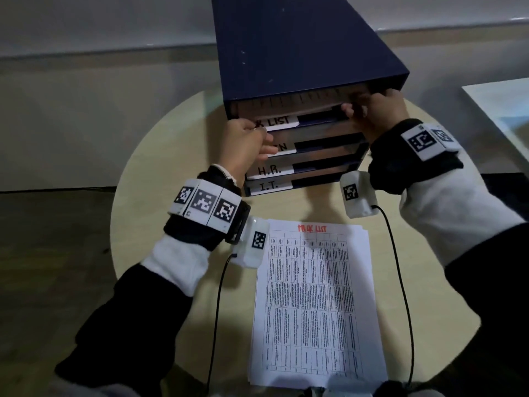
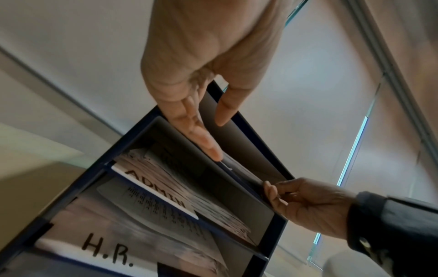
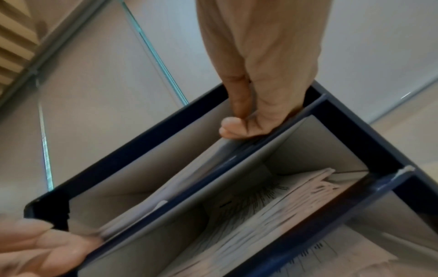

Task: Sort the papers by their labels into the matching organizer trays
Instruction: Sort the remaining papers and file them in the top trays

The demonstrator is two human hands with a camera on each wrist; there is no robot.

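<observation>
A dark blue organizer (image 1: 300,53) stands on the round table with four stacked trays. Their labels read, from the top, "…K LIST" (image 1: 279,121), ADMIN (image 2: 156,191), H.R. (image 1: 269,169) and I.T. (image 1: 269,186). Both hands are at the mouth of the top tray. My left hand (image 1: 246,141) lies with straight fingers (image 2: 201,135) against the left front edge of the sheets there. My right hand (image 1: 369,110) pinches the right front edge of a paper (image 3: 166,189) between thumb and fingers (image 3: 237,127). A stack of papers headed in red "MARK LIST" (image 1: 312,296) lies on the table near me.
The pale round table (image 1: 160,167) carries only the organizer and the stack. The ADMIN and H.R. trays hold printed sheets. A white surface (image 1: 501,104) stands off to the right. Black cables (image 1: 400,282) hang from both wrist cameras over the table.
</observation>
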